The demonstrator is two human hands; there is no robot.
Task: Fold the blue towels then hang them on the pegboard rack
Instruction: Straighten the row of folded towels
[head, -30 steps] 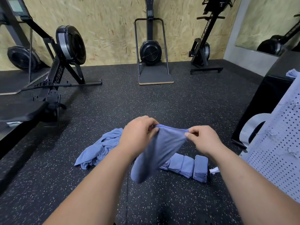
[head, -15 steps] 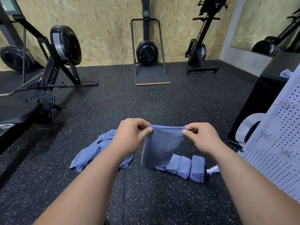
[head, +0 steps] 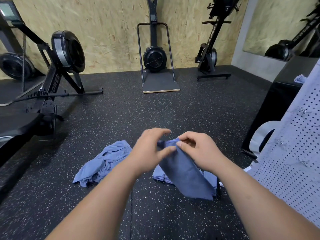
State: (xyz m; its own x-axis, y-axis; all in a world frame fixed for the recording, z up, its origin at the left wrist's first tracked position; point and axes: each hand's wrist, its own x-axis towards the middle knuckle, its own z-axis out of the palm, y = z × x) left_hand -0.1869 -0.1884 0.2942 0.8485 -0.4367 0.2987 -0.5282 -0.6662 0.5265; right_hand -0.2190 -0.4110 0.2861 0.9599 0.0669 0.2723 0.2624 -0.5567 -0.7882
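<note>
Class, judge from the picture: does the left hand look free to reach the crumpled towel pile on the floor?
Probably yes. The crumpled towel pile lies on the floor just left of the left hand, nothing between them; that hand looks spread open, while the right hand pinches the held towel.

Colours as you see them, clock directions from the centre of your view.

- Raised towel (head: pixel 187 174), 5 o'clock: deep slate blue, plain.
- Crumpled towels (head: pixel 103 163), 7 o'clock: lighter powdery blue, plain.
- Folded towels (head: pixel 160 174), 6 o'clock: the same pale blue.
- Floor (head: pixel 173 115) around you: black, flecked all over with small white and tan specks.
- Wall (head: pixel 103 23), 12 o'clock: tan, with a random wood-flake pattern.
- Pegboard (head: pixel 290 161), 4 o'clock: pale grey-white, with a regular grid of black dots.
- Rowing machine (head: pixel 67 51), 10 o'clock: black, with a grey band round the flywheel.
- Platform (head: pixel 161 84), 12 o'clock: dark grey top, light wood edge.
- Box (head: pixel 277 110), 3 o'clock: black.
</note>
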